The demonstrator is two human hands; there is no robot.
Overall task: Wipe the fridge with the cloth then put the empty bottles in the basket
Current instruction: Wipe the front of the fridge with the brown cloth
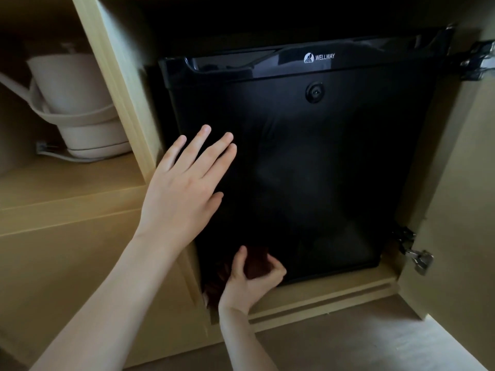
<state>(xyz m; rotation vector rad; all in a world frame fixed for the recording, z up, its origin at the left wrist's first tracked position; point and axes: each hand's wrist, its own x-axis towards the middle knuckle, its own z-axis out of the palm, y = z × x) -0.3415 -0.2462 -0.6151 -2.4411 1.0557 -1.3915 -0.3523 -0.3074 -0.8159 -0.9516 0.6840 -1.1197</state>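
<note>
A small black fridge [321,162] with its door closed sits inside a wooden cabinet. My left hand [184,188] lies flat and open against the left side of the fridge door, fingers spread. Lower down, my right hand [249,282] is closed on a dark reddish-brown cloth [257,261], pressed to the bottom left corner of the door. Part of the cloth hangs in shadow to the left of that hand. No bottles or basket are in view.
The cabinet door [460,210] stands open on the right, with metal hinges [420,259] on its inner edge. A white electric kettle [77,108] with its cord stands on the shelf to the left. A wooden ledge [334,295] runs below the fridge.
</note>
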